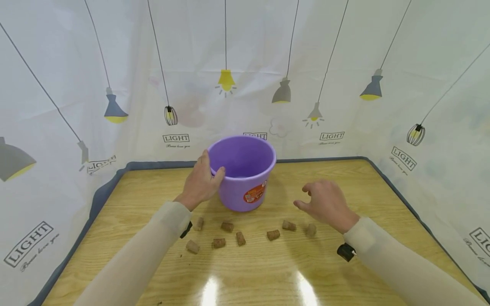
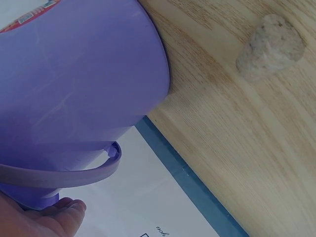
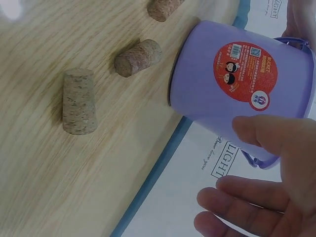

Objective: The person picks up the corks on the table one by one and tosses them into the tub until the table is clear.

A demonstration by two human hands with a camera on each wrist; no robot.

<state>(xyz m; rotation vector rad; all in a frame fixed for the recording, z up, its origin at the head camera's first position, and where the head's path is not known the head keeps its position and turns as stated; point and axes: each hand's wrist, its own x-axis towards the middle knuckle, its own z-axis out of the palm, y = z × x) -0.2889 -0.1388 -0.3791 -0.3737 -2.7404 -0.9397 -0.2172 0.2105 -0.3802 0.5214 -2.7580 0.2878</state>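
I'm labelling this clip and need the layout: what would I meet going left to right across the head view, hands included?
Left hand → purple bucket → right hand. The corks spread below all three, so they are left out.

Left sleeve (image 1: pixel 128 255) and right sleeve (image 1: pixel 405 263): long, plain, cream, reaching the wrists. Left wrist unit (image 1: pixel 186 230): small, black, partly hidden. Right wrist unit (image 1: pixel 346 252): black, boxy. Left hand (image 1: pixel 199 182), right hand (image 1: pixel 328 203): bare.
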